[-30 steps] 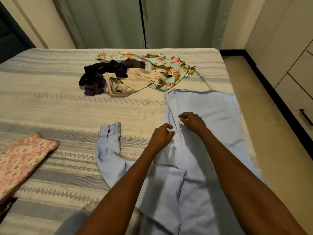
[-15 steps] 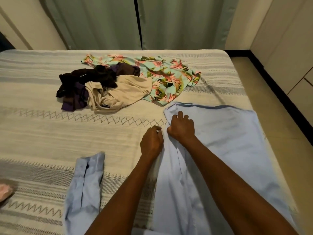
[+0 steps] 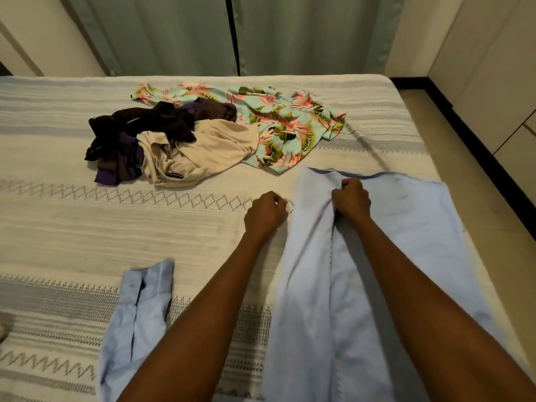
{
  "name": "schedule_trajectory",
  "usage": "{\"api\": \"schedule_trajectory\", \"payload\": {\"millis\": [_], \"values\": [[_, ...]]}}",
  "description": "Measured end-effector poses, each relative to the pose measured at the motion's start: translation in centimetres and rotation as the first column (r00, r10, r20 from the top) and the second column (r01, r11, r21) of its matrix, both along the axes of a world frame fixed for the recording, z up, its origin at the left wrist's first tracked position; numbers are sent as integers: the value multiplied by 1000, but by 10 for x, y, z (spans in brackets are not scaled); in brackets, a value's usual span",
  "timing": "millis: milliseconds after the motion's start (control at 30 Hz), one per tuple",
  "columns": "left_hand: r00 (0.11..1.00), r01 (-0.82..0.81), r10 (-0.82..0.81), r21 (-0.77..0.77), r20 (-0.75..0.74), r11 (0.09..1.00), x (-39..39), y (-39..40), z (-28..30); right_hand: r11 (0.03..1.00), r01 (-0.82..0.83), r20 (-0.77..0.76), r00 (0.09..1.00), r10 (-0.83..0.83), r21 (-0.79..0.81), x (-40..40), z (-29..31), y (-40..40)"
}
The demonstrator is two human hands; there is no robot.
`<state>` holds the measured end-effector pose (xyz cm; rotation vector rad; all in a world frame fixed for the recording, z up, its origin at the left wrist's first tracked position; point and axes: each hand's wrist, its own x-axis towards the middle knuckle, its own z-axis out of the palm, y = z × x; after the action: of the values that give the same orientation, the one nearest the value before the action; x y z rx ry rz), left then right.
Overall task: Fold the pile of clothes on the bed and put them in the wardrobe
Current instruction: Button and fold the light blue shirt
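Pinching the blue shirt [image 3: 400, 256] hem, right hand [image 3: 351, 201]; left hand [image 3: 265, 213] curled at its edge.

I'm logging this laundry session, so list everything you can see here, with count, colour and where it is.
Light blue cotton shirt: one, spread on the bed's near right; its sleeve lies at near left.
Floral turquoise-and-pink garment: one, far centre.
Beige crumpled top: one, in the pile.
Dark black and purple clothes: several, pile's left.
Striped cream bedspread: one, covering the bed.
Grey-green curtains: behind the bed.
Left hand: curled at the shirt's left edge.
Right hand: gripping the shirt's fold.
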<state>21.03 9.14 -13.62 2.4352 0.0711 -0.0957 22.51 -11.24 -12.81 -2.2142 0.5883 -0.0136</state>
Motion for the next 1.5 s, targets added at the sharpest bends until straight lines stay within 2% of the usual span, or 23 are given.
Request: {"api": "schedule_trajectory", "payload": {"millis": [133, 267, 400, 500, 633, 767, 867, 1000, 1133, 1233, 1400, 1500], "values": [[996, 87, -85, 84, -33, 993, 29, -18, 2, 998, -69, -46, 997, 70, 8, 13, 8, -13], [989, 138, -126, 175, -80, 975, 56, -45, 4, 987, -97, 12, 995, 96, 127, 29, 3, -16], [992, 65, -43, 183, -122, 981, 73, -59, 2, 977, -132, 49, 991, 126, 170, 37, -2, -15], [997, -35, 43, 119, -66, 992, 74, -53, -10, 987, -152, 95, 985, 146, 58, 37, -6, -13], [1000, 7, -10, 113, 25, 994, 65, -48, -20, 971, -205, 116, 969, 219, -122, 33, -11, -7], [998, -8, 10, -42, 57, 999, 45, -38, -13, 962, -183, 124, 970, 210, -201, 8, -9, -3], [995, 81, -77, -53, 67, 995, 15, -26, -10, 946, -198, 107, 967, 231, -258, -35, -2, 5], [973, 227, -224, -34, 62, 973, -49, -10, -2, 942, -248, -35, 968, 247, -225, -115, 11, 18], [922, 313, -319, 65, 220, 948, -131, 6, 8, 955, -261, -96, 964, 249, -141, -191, 16, 29], [860, 411, -437, 151, 264, 899, -194, 18, 12, 955, -278, -161, 952, 260, -100, -239, 20, 38], [819, 429, -496, 266, 290, 863, -277, 40, 3, 940, -323, -300, 912, 279, -108, -303, 28, 58], [818, 358, -434, 257, 376, 898, -308, 56, -2, 947, -313, -292, 914, 280, -71, -329, 35, 64]]}}
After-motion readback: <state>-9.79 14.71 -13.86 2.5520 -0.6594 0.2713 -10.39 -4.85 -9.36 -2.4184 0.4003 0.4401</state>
